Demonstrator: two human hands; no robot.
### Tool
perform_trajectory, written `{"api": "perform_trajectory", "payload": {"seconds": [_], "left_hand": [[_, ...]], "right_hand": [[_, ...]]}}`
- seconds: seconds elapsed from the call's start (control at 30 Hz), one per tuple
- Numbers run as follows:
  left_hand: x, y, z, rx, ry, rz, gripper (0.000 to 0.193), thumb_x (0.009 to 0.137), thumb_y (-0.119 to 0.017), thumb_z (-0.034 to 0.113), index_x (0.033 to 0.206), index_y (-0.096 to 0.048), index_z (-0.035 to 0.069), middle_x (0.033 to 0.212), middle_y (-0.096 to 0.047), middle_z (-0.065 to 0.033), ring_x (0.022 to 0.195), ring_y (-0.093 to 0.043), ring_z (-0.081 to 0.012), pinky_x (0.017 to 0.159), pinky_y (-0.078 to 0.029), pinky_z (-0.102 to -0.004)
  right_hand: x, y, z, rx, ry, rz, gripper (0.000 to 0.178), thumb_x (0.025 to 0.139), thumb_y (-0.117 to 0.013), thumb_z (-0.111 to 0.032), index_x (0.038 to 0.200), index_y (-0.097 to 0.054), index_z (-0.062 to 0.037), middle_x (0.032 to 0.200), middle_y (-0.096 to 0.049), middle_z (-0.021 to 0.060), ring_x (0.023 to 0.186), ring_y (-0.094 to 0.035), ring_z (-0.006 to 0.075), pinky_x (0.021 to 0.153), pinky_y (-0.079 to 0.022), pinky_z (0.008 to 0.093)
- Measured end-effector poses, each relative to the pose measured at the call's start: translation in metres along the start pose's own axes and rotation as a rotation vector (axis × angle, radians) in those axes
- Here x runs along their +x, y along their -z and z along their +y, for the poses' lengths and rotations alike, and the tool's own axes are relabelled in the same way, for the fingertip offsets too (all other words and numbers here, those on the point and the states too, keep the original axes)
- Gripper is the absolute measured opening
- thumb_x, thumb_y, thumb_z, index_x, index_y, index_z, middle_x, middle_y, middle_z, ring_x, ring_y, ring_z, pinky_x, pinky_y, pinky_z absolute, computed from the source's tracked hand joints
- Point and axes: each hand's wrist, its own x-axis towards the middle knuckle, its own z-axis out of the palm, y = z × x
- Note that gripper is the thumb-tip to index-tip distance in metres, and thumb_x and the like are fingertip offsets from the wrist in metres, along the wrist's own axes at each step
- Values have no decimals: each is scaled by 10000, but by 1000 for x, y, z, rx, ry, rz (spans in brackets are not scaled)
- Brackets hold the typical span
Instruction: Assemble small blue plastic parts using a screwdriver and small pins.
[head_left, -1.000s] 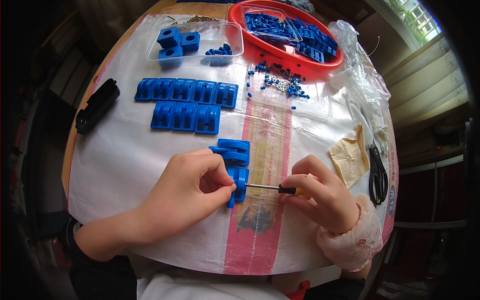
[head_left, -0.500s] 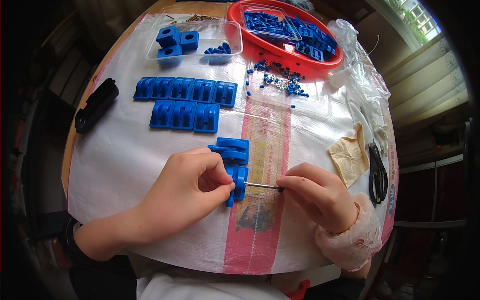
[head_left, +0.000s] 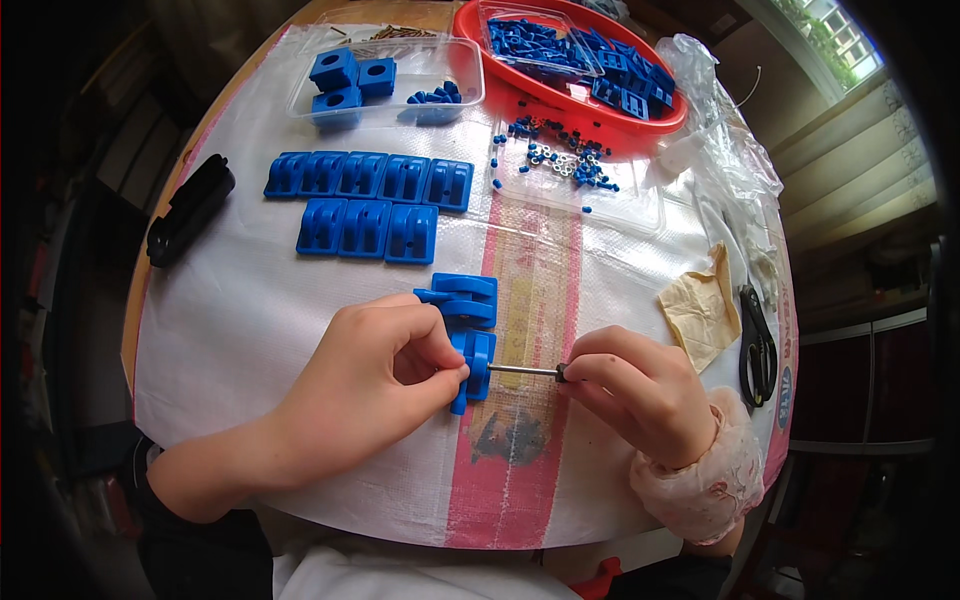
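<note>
"Two bare hands, go. Left hand?"

"The left hand (head_left: 360, 372) is closed in a pinch, thumb and forefinger meeting at the left edge of a blue plastic bracket (head_left: 483, 352) with a flat base and rounded ridge. Palm's hollow, other fingers curled. Probably bracing it against the push from the right."

"Right hand?"

"The right hand (head_left: 648, 392) is closed around a slim metal-shafted screwdriver (head_left: 525, 370), fingertips gathered at its dark collar; the hand hides most of the handle. The shaft lies nearly level, likely to line up with the bracket's right side. Tip's at that side; how deep, can't tell."

"Where's the bracket?"

"Near middle of the table, between the hands, on a white woven plastic sheet (head_left: 250, 300) with a pink stripe. A matching blue plastic piece (head_left: 466, 288) sits just beyond."

"Farther off?"

"Left: two rows of ridged blue plastic blocks (head_left: 364, 230), five far, three near, lined up maybe for easy counting. Far right: a red oval plastic basin (head_left: 650, 129) of blue parts. Right: black-handled scissors (head_left: 750, 303), set aside, apparently out of the elbow's way."
</note>
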Motion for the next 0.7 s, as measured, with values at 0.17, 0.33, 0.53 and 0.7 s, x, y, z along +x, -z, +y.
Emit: {"api": "perform_trajectory", "payload": {"seconds": [0.17,0.33,0.53,0.7], "left_hand": [[-1,0,2,0,-14,6,119,839,-686,-45,790,-579,-32,891,-556,-49,798,-603,-88,700,-511,-224],[1,-2,-2,11,-47,38,114,808,-684,-32,769,-577,-35,837,-572,-80,745,-629,-131,663,-525,-253],[-1,-2,3,98,-75,33,153,844,-700,-3,804,-553,-11,854,-539,-56,759,-592,-101,653,-492,-236],[-1,-2,4,103,-75,27,167,846,-710,22,814,-548,-5,860,-547,-62,746,-597,-116,651,-495,-246]], "right_hand": [[5,0,2,-75,66,-3,204,730,-684,-18,923,-621,-34,833,-599,66,789,-637,228,628,-520,320],[4,-8,4,47,-26,6,229,725,-715,-25,933,-619,-40,903,-585,77,824,-599,243,685,-505,335],[4,-1,-2,35,-134,54,298,705,-779,-80,947,-608,-62,970,-548,99,792,-565,267,699,-492,354],[-5,15,4,100,-283,-143,277,701,-774,-68,913,-598,-55,909,-557,87,832,-570,276,740,-486,356]]}}
